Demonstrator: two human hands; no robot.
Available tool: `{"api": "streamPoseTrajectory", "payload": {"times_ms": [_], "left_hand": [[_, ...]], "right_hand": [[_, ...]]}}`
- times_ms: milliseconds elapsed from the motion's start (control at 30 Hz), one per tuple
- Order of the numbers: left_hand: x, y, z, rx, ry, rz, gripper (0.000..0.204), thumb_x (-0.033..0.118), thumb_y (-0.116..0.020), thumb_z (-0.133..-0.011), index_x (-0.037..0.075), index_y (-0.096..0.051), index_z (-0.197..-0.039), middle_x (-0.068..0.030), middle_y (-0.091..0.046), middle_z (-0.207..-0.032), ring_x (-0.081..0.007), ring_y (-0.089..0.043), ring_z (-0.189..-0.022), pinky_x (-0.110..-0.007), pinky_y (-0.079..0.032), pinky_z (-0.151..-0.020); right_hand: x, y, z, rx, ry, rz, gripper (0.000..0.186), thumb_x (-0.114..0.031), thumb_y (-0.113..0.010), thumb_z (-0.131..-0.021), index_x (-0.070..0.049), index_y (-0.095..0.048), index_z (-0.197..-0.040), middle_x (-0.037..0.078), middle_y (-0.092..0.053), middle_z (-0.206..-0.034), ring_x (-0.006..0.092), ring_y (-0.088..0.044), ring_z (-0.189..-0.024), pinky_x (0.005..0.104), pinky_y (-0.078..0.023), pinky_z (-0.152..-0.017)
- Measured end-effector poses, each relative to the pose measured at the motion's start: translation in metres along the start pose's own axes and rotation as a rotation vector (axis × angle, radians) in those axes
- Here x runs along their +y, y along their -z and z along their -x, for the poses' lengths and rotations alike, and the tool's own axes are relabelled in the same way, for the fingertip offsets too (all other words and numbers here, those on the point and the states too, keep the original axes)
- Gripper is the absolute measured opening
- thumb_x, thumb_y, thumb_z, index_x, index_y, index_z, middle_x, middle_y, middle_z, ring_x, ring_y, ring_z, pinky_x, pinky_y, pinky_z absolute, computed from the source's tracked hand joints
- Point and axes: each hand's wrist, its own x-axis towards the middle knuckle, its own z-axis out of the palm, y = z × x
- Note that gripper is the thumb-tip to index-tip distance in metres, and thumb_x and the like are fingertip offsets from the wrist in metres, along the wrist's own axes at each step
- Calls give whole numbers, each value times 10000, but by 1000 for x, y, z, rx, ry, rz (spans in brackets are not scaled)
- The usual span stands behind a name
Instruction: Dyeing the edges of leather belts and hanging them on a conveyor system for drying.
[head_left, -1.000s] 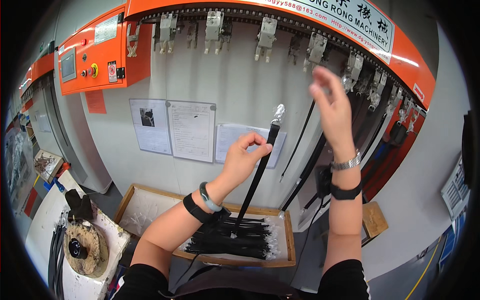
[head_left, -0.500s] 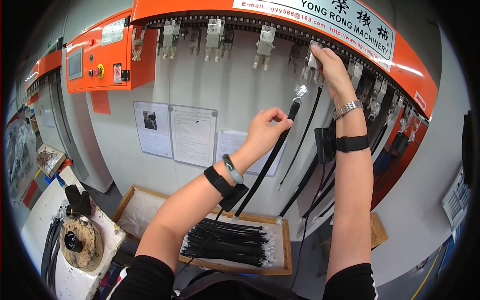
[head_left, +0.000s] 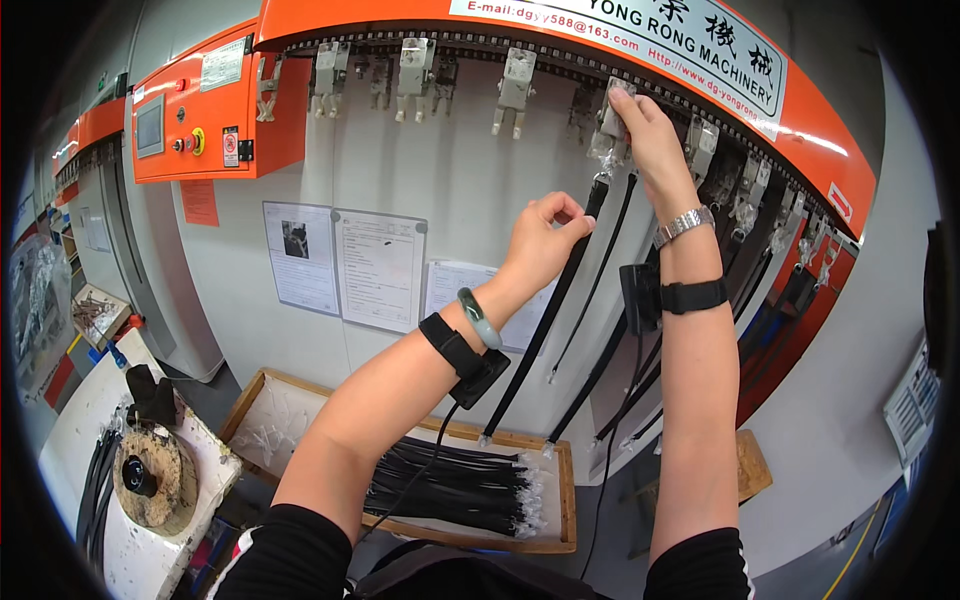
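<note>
My left hand (head_left: pixel 545 235) pinches a long black strap (head_left: pixel 540 325) near its top, holding it up at a slant. The strap's clear-tipped upper end reaches a metal clip (head_left: pixel 612 130) hanging from the orange machine's overhead rail (head_left: pixel 420 40). My right hand (head_left: pixel 648 125) is raised to that clip and grips it with its fingers. Both wrists wear black bands with small boxes; the right also has a metal watch, the left a green bangle. Other black straps (head_left: pixel 600 270) hang from clips further right.
A wooden tray (head_left: pixel 255 400) below holds a pile of black straps (head_left: pixel 455 485). Papers (head_left: pixel 378 268) are pinned to the grey machine wall. An orange control box (head_left: pixel 200 110) sits at upper left. A white table with a wooden spool (head_left: pixel 145 480) stands at lower left.
Both hands have risen toward the rail. The right hand moved left onto the clip, and the left hand carried the strap's top end up to it.
</note>
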Motion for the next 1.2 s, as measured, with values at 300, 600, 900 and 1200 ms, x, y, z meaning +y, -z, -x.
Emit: {"api": "streamPoseTrajectory", "payload": {"times_ms": [300,600,900,1200], "left_hand": [[-7,-6,-6,-58,51,91,106,128,-627,-784,42,-566,-784,9,-568,-737,-62,-512,-719,-206,-410,-687],[-1,5,33,-42,55,-84,120,140,-609,-806,46,-568,-867,27,-557,-801,-64,-474,-747,-216,-399,-728],[52,153,240,-42,307,-566,136,171,-530,-850,48,-583,-830,-85,-578,-656,-226,-552,-617,-324,-453,-618],[287,355,445,495,907,-1119,117,128,-486,-849,74,-566,-917,-65,-584,-633,-173,-582,-583,-301,-460,-573]], "right_hand": [[32,22,21,-113,394,236,619,-95,-631,-685,-4,-390,-1248,165,-570,-1024,216,-543,-833,316,-446,-755],[4,4,87,331,664,331,523,-99,-579,-758,-15,-402,-1243,145,-456,-1184,267,-412,-1099,348,-363,-904],[15,-122,262,-74,77,-482,30,32,-511,-801,13,-525,-821,27,-475,-805,107,-447,-743,217,-383,-667],[4,-267,364,-572,-375,-822,179,-132,-433,-918,-35,-452,-769,3,-398,-724,37,-290,-519,202,-347,-553]]}}
